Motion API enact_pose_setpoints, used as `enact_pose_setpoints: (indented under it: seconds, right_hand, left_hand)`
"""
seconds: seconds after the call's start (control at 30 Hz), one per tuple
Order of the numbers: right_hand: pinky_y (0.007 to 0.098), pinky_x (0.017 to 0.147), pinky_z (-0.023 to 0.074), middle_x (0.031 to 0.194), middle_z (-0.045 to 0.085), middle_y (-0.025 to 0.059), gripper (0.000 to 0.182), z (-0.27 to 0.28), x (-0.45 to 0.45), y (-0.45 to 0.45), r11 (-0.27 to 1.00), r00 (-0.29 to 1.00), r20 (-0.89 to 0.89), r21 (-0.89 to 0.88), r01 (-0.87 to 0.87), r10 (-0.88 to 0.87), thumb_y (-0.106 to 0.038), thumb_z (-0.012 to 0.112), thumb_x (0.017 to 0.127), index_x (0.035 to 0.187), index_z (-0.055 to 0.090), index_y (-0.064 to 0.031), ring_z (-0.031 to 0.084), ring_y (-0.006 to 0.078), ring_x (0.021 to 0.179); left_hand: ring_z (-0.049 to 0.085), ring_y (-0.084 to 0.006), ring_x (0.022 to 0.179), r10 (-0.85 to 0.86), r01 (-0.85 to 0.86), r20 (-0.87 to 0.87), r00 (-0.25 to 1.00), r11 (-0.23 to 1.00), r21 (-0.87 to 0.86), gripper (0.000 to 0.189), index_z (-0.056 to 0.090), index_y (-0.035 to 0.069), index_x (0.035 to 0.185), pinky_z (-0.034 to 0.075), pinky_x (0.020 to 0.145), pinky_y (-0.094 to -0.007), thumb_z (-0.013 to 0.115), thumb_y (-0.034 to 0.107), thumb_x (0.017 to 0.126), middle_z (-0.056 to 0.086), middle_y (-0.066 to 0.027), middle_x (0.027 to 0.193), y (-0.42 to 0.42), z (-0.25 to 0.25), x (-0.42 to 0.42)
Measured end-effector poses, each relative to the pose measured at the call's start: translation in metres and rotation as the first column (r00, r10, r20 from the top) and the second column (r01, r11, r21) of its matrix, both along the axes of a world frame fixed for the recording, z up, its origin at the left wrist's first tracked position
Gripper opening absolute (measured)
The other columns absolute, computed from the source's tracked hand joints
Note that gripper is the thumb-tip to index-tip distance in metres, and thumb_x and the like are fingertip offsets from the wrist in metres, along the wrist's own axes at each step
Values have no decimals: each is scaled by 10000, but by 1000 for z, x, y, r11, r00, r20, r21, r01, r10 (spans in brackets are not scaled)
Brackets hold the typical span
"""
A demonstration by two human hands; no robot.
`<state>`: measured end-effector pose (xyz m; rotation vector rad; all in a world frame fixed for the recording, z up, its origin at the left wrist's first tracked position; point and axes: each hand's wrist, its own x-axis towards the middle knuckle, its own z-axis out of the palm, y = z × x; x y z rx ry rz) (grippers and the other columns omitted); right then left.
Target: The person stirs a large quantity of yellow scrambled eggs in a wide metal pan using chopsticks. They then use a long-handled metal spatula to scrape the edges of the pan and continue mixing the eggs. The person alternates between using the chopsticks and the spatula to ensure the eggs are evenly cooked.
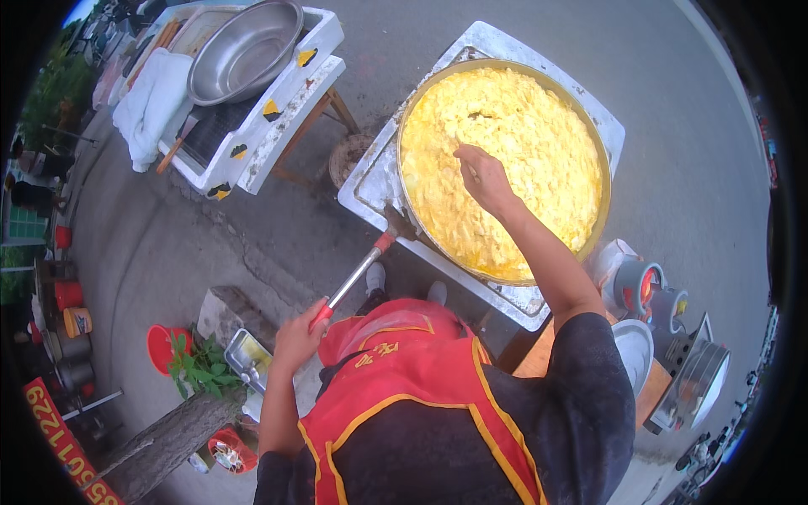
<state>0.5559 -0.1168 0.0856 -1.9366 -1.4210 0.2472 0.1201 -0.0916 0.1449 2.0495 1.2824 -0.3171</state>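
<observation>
A large round pan (603,208) full of a yellow, egg-like layer of food (536,158) rests on a white stove top (603,126). Over the food is my right hand (483,177), its fingers closed around a thin implement that I cannot make out well. My left hand (300,334) grips the red end of a metal-shafted handle (353,278). The far end of that handle meets a dark clamp-like head (401,224) at the pan's near left rim. A red apron (404,366) with yellow edging covers my front.
Upper left, a steel basin (243,57) and a white cloth (154,95) lie on a white cart (208,180). Gas cylinders (637,287) and a steel steamer-like vessel (701,385) stand at right. At lower left are a red bucket (167,347), a steel tray (249,360) and a tree trunk (177,435).
</observation>
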Motion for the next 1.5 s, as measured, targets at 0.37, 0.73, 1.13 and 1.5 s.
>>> enact_pose_setpoints:
  seconds: [0.37,0.73,1.13,1.5]
  right_hand:
    - [404,811,517,1029,661,180,150,-33,100,52,984,974,165,120,135,-154,-18,547,852,975,632,-30,635,361,936]
    - [406,770,514,905,687,193,204,-37,222,15,729,721,105,108,676,-685,-132,535,878,986,692,-59,660,344,873]
    - [415,789,508,979,639,162,199,-35,97,87,967,992,122,243,-72,43,-5,532,820,993,617,-55,615,354,922]
    - [393,788,522,966,685,176,176,-45,219,-80,770,775,30,151,620,-631,-85,548,871,973,686,-46,654,344,912]
  left_hand:
    - [634,-378,958,-9,9,15,1000,1000,1,442,557,230,1316,490,867,-454,579,341,889,657,-133,1115,6,1,-2]
    - [635,-388,927,-29,29,-17,999,999,-24,448,552,219,1320,494,843,-453,587,325,886,666,-169,1048,13,2,-1]
    - [625,-397,949,-18,17,-25,1000,999,-42,460,544,229,1329,487,846,-456,585,352,888,664,-188,1030,16,6,4]
    - [632,-401,912,-55,54,-14,998,998,-40,452,547,221,1324,493,816,-463,587,321,885,671,-194,987,20,1,3]
